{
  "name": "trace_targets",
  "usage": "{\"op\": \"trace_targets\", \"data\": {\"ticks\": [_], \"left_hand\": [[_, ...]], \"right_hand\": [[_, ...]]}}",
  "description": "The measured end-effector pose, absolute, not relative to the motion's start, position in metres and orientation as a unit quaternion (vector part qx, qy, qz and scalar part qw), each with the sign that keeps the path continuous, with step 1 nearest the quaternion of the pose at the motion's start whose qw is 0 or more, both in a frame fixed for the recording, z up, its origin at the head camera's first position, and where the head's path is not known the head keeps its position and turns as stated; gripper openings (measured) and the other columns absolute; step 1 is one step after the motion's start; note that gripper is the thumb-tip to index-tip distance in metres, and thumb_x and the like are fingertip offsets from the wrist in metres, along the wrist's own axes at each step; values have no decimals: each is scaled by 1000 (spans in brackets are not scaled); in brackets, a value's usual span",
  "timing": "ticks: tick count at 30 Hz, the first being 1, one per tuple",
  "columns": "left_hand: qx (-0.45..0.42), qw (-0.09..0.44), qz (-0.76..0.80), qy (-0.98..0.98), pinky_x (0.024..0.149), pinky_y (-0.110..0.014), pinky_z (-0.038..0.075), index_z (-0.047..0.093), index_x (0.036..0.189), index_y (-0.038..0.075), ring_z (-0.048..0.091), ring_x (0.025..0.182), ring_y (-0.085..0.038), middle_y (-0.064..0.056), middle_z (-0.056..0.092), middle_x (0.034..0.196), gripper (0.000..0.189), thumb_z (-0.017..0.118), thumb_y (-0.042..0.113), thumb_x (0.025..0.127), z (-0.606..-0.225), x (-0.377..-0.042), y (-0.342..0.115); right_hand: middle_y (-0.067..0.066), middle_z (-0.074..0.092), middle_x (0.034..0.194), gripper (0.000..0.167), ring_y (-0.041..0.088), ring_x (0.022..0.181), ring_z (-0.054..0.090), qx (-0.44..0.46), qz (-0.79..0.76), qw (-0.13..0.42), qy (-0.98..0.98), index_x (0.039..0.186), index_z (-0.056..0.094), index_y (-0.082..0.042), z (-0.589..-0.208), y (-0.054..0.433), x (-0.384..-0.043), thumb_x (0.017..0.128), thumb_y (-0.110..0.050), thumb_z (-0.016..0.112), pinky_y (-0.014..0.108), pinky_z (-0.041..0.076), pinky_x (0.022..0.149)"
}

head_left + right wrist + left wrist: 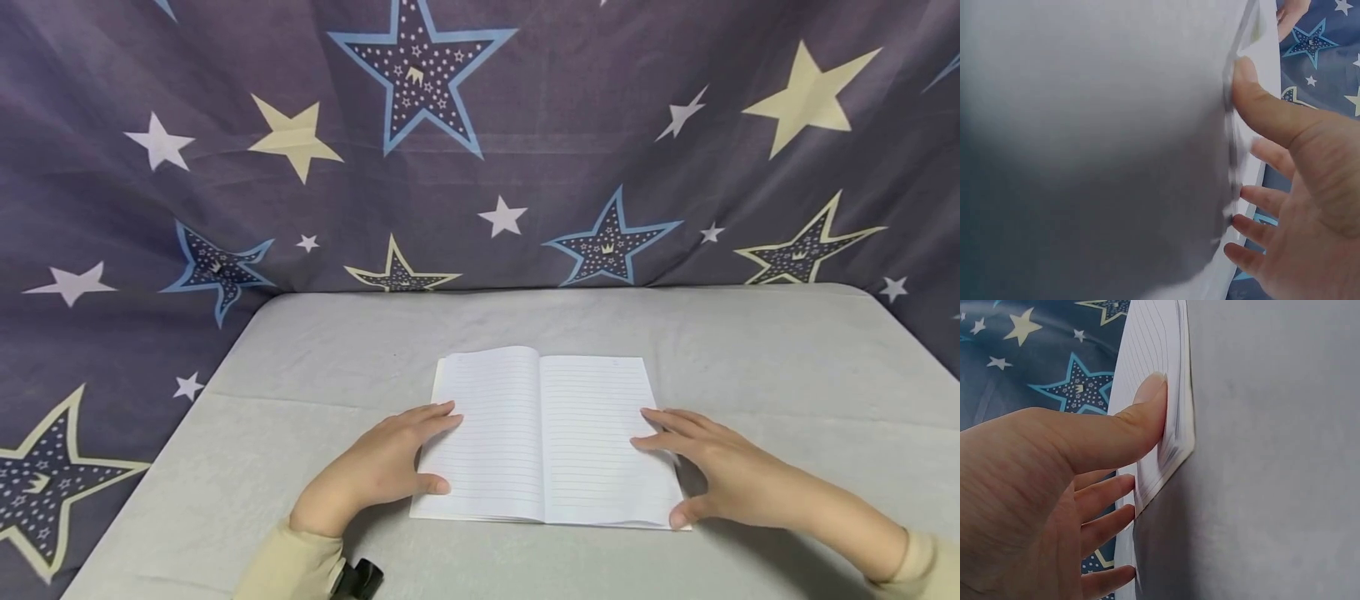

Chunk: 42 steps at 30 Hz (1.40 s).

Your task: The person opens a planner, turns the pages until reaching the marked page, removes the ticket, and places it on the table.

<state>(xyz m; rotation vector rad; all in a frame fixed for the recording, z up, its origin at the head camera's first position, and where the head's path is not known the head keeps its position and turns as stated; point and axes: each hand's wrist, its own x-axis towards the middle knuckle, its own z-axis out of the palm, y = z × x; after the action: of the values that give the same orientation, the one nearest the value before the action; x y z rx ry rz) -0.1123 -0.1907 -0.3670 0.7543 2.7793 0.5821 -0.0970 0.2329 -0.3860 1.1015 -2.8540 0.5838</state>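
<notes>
An open notebook (495,433) with blank lined pages lies on the table, its spine running away from the person. On its left page's outer edge rests my left hand (390,458), thumb and fingertips on the paper. The left wrist view shows that thumb (1150,394) lying on the page near the notebook's corner, other fingers along the side edge. My right hand (720,467) touches the right page's outer edge, its thumb at the near corner and fingertips on the paper. In the right wrist view the right thumb (1247,78) lies at the notebook's edge, the fingers spread apart.
A light grey cloth covers the table (315,350). Behind it and to the sides hangs a dark curtain (570,108) printed with stars. A black strap-like device (358,579) sits at the left wrist beside a beige sleeve (296,562).
</notes>
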Motion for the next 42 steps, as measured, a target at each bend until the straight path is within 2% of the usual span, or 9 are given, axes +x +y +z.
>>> {"op": "trace_targets", "data": {"ticks": [3, 6, 9, 15, 23, 27, 33, 37, 42], "left_hand": [[254, 101, 197, 941, 110, -59, 32, 52, 144, 9, 38, 140, -35, -9, 41, 154, 78, 84, 32, 77, -367, -112, -191], [254, 101, 197, 942, 110, -59, 33, 52, 144, 9, 39, 140, -35, -10, 41, 154, 78, 84, 32, 77, -367, -112, -191], [256, 99, 198, 941, 109, -60, 33, 52, 144, 8, 39, 139, -35, -11, 42, 153, 78, 84, 32, 77, -366, -111, -191], [255, 100, 203, 940, 110, -60, 32, 52, 144, 8, 38, 140, -36, -11, 41, 154, 78, 83, 33, 77, -366, -111, -191], [240, 97, 198, 945, 111, -58, 32, 52, 144, 9, 37, 140, -37, -12, 40, 154, 82, 84, 39, 76, -366, -112, -198], [236, 90, 192, 948, 111, -57, 33, 52, 144, 8, 39, 139, -36, -12, 42, 153, 80, 84, 37, 76, -365, -114, -202], [218, 81, 182, 955, 111, -55, 33, 52, 143, 7, 41, 138, -35, -11, 45, 151, 76, 83, 31, 78, -365, -116, -205], [210, 68, 170, 960, 111, -55, 34, 52, 143, 6, 43, 136, -36, -12, 48, 148, 67, 78, 26, 85, -364, -118, -208], [198, 26, 169, 965, 109, -51, 38, 57, 139, 8, 51, 130, -33, -11, 57, 140, 44, 64, 20, 97, -363, -120, -206]], "right_hand": [[15, 52, 142, 74, 41, 129, 46, 343, 182, 25, -921, 127, 66, -18, -385, 228, -96, 66, -58, 79, 64, 42, 95], [17, 52, 141, 73, 42, 128, 47, 319, 180, 35, -930, 128, 65, -16, -381, 220, -96, 69, -56, 80, 65, 41, 97], [22, 45, 146, 83, 46, 130, 44, 282, 190, 46, -939, 137, 56, -11, -374, 212, -97, 69, -49, 84, 66, 39, 100], [26, 32, 154, 103, 48, 136, 37, 234, 271, 45, -933, 155, 26, -7, -357, 190, -97, 73, -19, 88, 64, 33, 106], [10, 44, 151, 111, 30, 126, 55, 259, 334, 64, -904, 160, 10, -17, -354, 139, -88, 79, -38, 83, 58, 47, 96], [4, 50, 147, 103, 24, 121, 59, 266, 331, 36, -905, 160, 17, -21, -354, 117, -85, 81, -43, 80, 55, 50, 93], [9, 50, 147, 77, 31, 131, 50, 302, 255, -31, -918, 150, 43, -16, -358, 105, -80, 86, -48, 73, 53, 43, 104], [11, 46, 150, 57, 32, 133, 48, 336, 211, -46, -917, 137, 59, -14, -360, 107, -77, 89, -42, 71, 52, 42, 106], [9, 44, 152, 49, 28, 135, 46, 375, 182, -53, -908, 133, 62, -14, -361, 111, -76, 92, -41, 68, 50, 41, 107]]}}
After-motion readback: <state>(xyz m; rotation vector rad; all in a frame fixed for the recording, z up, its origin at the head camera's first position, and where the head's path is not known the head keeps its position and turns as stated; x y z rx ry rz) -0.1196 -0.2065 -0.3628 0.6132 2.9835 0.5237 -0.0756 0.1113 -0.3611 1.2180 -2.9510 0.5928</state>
